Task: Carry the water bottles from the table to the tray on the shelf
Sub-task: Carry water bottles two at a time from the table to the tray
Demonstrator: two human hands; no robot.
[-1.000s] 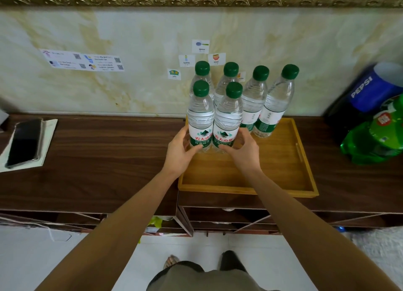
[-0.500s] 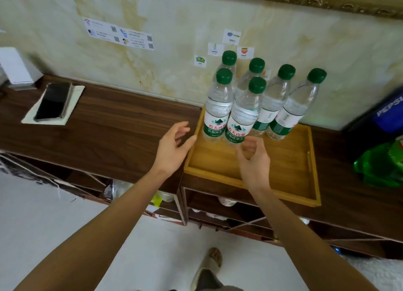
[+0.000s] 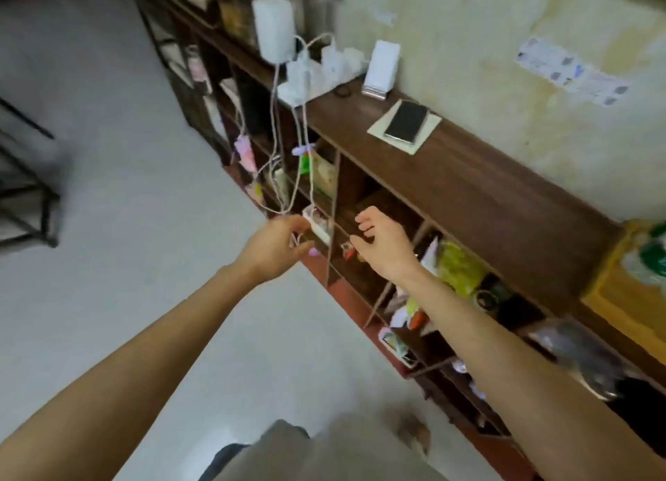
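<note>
Only a blurred edge of the tray (image 3: 609,293) and a green-and-clear smear on it (probably water bottles (image 3: 648,257)) shows at the far right, on the shelf top (image 3: 468,188). Both hands are empty and loosely spread, left hand (image 3: 277,244) and right hand (image 3: 382,242) hovering before the cubbies. No table shows, so the next bottle likely lies off-frame.

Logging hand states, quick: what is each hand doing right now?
Left hand: open, fingers loosely curled, holding nothing.
Right hand: open, fingers loosely curled, holding nothing.
</note>
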